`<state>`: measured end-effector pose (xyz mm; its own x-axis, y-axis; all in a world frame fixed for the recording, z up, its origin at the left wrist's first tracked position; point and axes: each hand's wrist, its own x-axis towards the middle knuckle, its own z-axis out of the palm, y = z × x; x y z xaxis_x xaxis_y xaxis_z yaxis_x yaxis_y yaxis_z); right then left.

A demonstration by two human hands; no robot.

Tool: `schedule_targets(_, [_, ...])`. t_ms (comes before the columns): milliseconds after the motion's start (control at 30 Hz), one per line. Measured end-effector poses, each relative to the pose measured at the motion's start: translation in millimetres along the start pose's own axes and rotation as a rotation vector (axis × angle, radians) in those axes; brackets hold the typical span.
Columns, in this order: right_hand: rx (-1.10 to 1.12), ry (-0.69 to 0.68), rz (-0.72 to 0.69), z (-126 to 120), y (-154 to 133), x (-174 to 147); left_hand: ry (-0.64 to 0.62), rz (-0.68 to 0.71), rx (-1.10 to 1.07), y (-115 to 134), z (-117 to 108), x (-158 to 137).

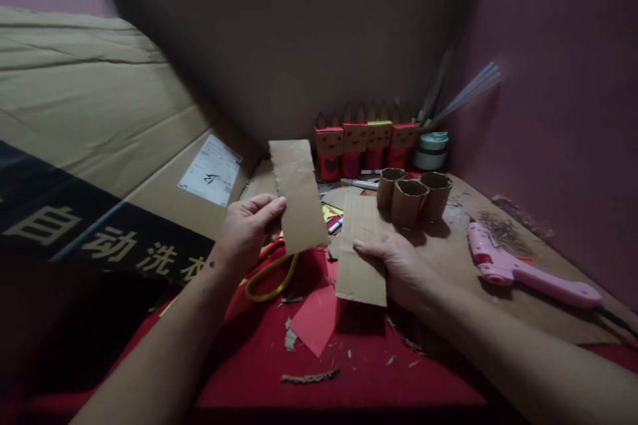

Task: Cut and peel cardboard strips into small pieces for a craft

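Observation:
My left hand (254, 222) is closed on the left edge of a cardboard strip (302, 202), thumb on its face, holding it up nearly upright. My right hand (396, 262) grips a second cardboard piece (362, 246) by its right edge, thumb on top. The two pieces stand apart, side by side. Yellow-handled scissors (272, 287) lie partly hidden below my left hand. A red paper sheet (316, 319) rests beneath the right piece. Just beyond my right hand stand three cardboard tubes (409, 202).
A pink glue gun (533, 277) lies at the right, its cord trailing off. Several decorated cardboard figures (353, 153) and a lidded jar (431, 151) line the back. A large cardboard box (149, 146) leans at the left. Scraps (309, 377) litter the red cloth (269, 392).

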<state>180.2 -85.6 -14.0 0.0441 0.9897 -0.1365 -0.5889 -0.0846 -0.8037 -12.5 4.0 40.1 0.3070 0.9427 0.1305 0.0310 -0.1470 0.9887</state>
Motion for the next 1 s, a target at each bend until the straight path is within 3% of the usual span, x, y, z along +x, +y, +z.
schedule_targets(133, [-0.193,0.021,-0.116,2.6,-1.4,-1.4,0.051,0.025,-0.091,3.3,-0.8,0.0])
schedule_targets(367, [-0.556,0.279,-0.446,0.6,-2.6,-3.5,-0.110,-0.083,-0.108,-0.9,11.1,-8.1])
schedule_targets(433, [-0.595,0.270,-0.522,1.4,-4.4,-7.5,-0.160,-0.109,-0.079,-2.2,12.9,-11.1])
schedule_targets(500, [-0.516,0.151,-0.468,4.4,-7.8,-12.8,-0.238,-0.119,-0.040,-3.0,14.8,-14.3])
schedule_targets(567, [-0.414,0.007,-0.306,8.7,-12.2,-17.7,-0.331,-0.112,0.023,-3.0,17.3,-17.7])
schedule_targets(667, [-0.351,-0.073,-0.128,14.4,-17.3,-22.3,-0.421,-0.078,0.117,-1.9,21.4,-21.7])
schedule_targets(833, [-0.292,-0.090,-0.084,13.3,-13.5,-21.6,-0.464,-0.058,0.125,-3.2,22.8,-22.8])
schedule_targets(1000, [-0.294,-0.149,-0.038,8.5,-8.7,-19.2,-0.388,-0.077,-0.020,-8.0,21.9,-18.9])
